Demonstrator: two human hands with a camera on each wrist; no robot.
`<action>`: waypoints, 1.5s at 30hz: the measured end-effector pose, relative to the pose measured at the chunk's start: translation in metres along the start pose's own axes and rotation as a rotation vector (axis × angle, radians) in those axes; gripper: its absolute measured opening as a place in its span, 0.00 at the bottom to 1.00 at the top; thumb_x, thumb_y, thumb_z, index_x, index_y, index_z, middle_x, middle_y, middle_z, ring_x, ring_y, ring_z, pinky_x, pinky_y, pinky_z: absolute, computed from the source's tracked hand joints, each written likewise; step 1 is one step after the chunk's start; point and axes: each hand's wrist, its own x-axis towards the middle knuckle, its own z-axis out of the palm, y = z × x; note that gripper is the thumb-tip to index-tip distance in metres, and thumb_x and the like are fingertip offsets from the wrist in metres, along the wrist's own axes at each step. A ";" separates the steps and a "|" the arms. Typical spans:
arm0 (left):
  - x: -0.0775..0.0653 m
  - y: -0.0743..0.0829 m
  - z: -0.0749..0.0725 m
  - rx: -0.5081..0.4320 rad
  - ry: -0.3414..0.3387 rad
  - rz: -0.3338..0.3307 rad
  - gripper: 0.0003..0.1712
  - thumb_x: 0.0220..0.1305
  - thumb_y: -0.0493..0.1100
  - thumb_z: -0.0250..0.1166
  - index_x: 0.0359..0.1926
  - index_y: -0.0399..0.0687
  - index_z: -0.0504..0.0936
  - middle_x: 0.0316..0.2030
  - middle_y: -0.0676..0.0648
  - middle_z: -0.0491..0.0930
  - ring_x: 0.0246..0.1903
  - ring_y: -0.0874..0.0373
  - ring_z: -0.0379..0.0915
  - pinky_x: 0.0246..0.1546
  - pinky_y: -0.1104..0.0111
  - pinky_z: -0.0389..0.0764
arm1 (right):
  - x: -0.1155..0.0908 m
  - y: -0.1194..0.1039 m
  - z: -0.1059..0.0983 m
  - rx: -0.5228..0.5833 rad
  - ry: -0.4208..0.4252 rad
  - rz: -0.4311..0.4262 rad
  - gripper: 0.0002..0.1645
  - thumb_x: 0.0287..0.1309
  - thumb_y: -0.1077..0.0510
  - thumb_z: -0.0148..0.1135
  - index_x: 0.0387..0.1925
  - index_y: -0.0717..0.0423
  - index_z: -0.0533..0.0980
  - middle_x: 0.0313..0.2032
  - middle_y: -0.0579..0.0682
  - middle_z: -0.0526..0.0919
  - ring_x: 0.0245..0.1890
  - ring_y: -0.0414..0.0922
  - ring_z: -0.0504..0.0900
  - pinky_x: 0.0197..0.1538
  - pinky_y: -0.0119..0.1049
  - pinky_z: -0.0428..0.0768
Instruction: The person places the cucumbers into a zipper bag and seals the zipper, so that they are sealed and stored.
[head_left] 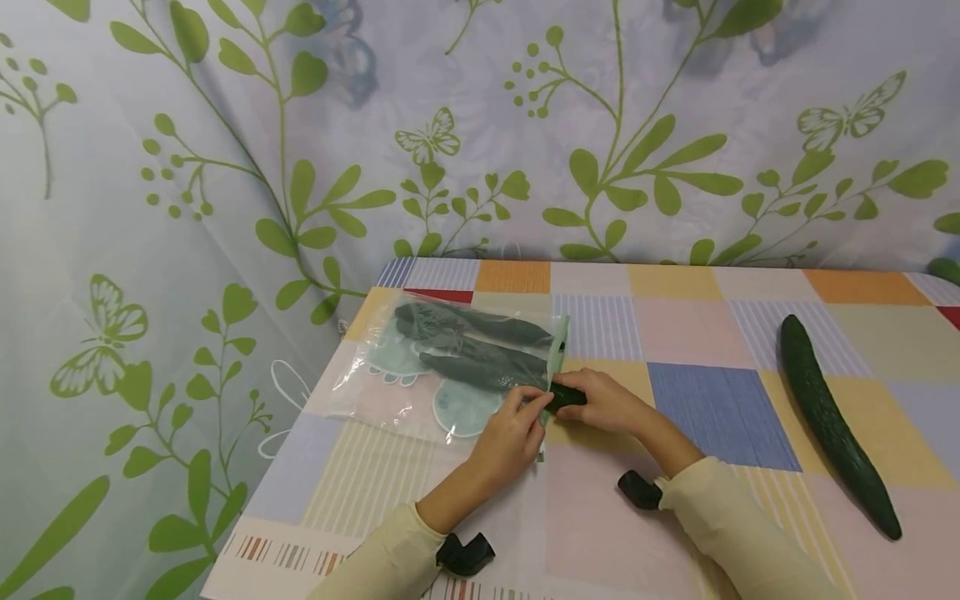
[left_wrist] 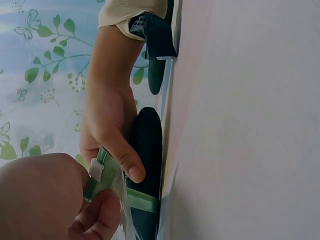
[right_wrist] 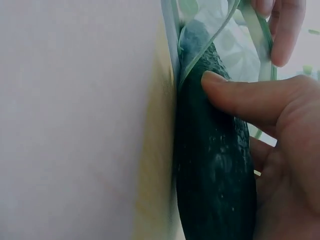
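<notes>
A clear zip bag (head_left: 408,417) with a green edge lies on the table, its mouth facing right. Several dark green cucumbers (head_left: 487,367) show through its plastic. My left hand (head_left: 512,429) pinches the green edge of the mouth, close to a white slider (left_wrist: 96,170). With thumb and fingers my right hand (head_left: 606,402) grips another cucumber (right_wrist: 215,155) lying low along the tabletop. The far end of this cucumber is inside the bag's mouth, while the near part sticks out. The right palm partly hides it in the head view.
One loose cucumber (head_left: 836,429) lies on the right of the table, apart from the hands. A patchwork-patterned cloth (head_left: 720,412) covers the table (head_left: 600,533). Behind and to the left hangs a curtain (head_left: 465,192) with leaves and butterflies. Each wrist carries a black camera mount (head_left: 467,557).
</notes>
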 end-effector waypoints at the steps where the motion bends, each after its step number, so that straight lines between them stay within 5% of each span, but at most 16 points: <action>1: 0.000 0.000 0.000 0.001 -0.006 -0.004 0.19 0.51 0.28 0.58 0.47 0.36 0.78 0.43 0.43 0.73 0.23 0.63 0.70 0.20 0.82 0.67 | 0.000 0.000 -0.002 0.003 -0.005 -0.004 0.29 0.51 0.59 0.63 0.55 0.68 0.70 0.50 0.61 0.77 0.48 0.56 0.75 0.49 0.49 0.74; 9: 0.002 0.001 -0.004 0.017 -0.033 -0.017 0.20 0.52 0.29 0.57 0.48 0.37 0.78 0.43 0.43 0.73 0.21 0.64 0.69 0.20 0.82 0.67 | -0.011 0.006 -0.026 0.001 -0.036 0.007 0.31 0.53 0.57 0.62 0.57 0.66 0.68 0.53 0.64 0.74 0.45 0.58 0.77 0.45 0.49 0.76; 19: 0.001 -0.001 -0.004 0.013 -0.018 -0.017 0.19 0.51 0.28 0.58 0.47 0.37 0.79 0.42 0.44 0.74 0.20 0.64 0.68 0.19 0.82 0.65 | -0.026 0.013 -0.052 0.054 -0.206 0.192 0.42 0.50 0.47 0.64 0.59 0.69 0.64 0.47 0.62 0.76 0.47 0.59 0.76 0.47 0.51 0.75; 28: -0.001 -0.001 -0.002 -0.005 -0.003 -0.005 0.19 0.51 0.26 0.57 0.46 0.36 0.79 0.41 0.43 0.74 0.20 0.64 0.67 0.17 0.82 0.62 | -0.033 0.017 -0.054 0.064 -0.314 0.242 0.32 0.45 0.49 0.67 0.49 0.64 0.71 0.29 0.46 0.76 0.30 0.39 0.73 0.37 0.36 0.72; 36: -0.002 -0.001 -0.002 -0.016 -0.029 -0.022 0.19 0.51 0.26 0.57 0.47 0.36 0.79 0.42 0.43 0.73 0.20 0.65 0.65 0.17 0.83 0.61 | -0.034 0.017 -0.046 0.156 -0.322 0.184 0.21 0.54 0.54 0.61 0.44 0.66 0.71 0.20 0.45 0.73 0.21 0.38 0.71 0.30 0.31 0.71; 45: -0.002 0.003 0.001 -0.016 -0.028 -0.014 0.19 0.51 0.27 0.57 0.47 0.37 0.79 0.42 0.43 0.73 0.18 0.66 0.63 0.16 0.84 0.61 | -0.032 0.024 -0.029 0.325 -0.285 0.126 0.14 0.62 0.55 0.51 0.38 0.63 0.71 0.23 0.50 0.78 0.21 0.39 0.72 0.26 0.31 0.73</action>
